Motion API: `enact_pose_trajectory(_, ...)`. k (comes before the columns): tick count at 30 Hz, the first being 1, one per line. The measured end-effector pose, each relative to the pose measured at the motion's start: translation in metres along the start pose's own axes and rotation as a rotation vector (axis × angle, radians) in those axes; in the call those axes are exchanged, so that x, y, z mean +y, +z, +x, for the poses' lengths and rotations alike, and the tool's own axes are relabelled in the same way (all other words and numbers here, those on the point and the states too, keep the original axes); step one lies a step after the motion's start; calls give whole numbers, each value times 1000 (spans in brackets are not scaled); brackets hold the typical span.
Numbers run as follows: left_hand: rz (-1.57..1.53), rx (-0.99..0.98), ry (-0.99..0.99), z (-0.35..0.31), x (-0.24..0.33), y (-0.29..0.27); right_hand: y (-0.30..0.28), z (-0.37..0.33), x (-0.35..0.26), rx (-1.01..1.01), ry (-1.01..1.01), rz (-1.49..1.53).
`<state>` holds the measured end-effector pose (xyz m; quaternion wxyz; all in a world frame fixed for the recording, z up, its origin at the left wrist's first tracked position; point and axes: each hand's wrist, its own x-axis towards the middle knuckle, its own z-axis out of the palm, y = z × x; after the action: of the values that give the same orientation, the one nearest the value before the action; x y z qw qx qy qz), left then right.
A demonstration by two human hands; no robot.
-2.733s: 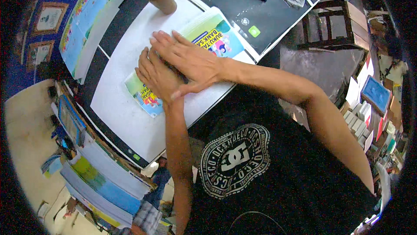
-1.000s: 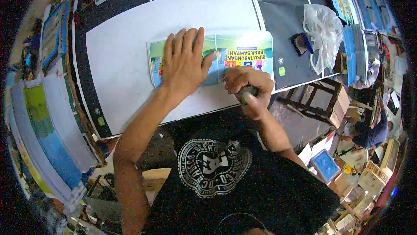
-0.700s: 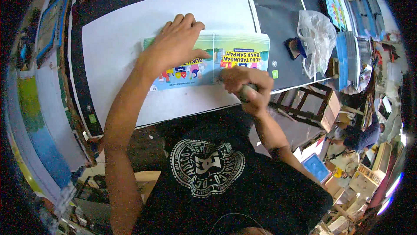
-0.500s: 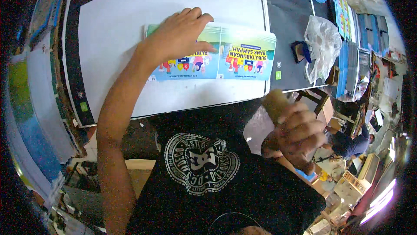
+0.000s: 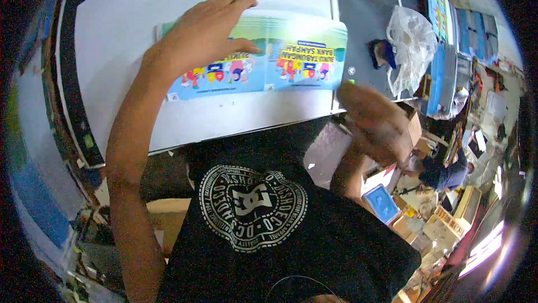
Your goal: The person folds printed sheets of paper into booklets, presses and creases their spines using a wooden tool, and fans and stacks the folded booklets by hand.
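Observation:
A layered stack of printed booklet covers [image 5: 305,65], green and blue with yellow lettering and cartoon figures, lies on a white sheet on the table. My left hand [image 5: 207,34] rests across its left half, with the thumb spread away from the fingers, and hides part of the print. My right hand [image 5: 372,121] is in the air by the table's near edge, just right of the stack. Motion smears its fingers, so whether anything is in them does not show.
The white sheet [image 5: 123,39] covers much of the black tabletop. A clear plastic bag [image 5: 412,51] and a small dark blue object [image 5: 382,54] lie to the right. Printed stacks [image 5: 443,79] stand beyond them. Another person [image 5: 446,171] is at the far right, among boxes.
The view has shifted, so the table appears further left and higher. My right hand has moved from a curled shape to a more stretched, blurred one. My left hand stays on the covers.

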<state>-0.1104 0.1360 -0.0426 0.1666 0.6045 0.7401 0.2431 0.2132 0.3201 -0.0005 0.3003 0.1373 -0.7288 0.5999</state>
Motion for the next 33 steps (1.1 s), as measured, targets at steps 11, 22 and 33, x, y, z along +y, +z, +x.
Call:
enact_pose_trajectory(11, 31, 15, -11, 0, -1, 5, 33, 5, -10, 435, -33, -25)
enact_pose_trajectory(22, -71, -8, 0, 4, -4, 4, 15, -19, 27, 505, 106, -391)
enact_pose_trajectory(33, 53, 128, 22, 6, -1, 3, 116, 43, 72, 203, 117, -50)
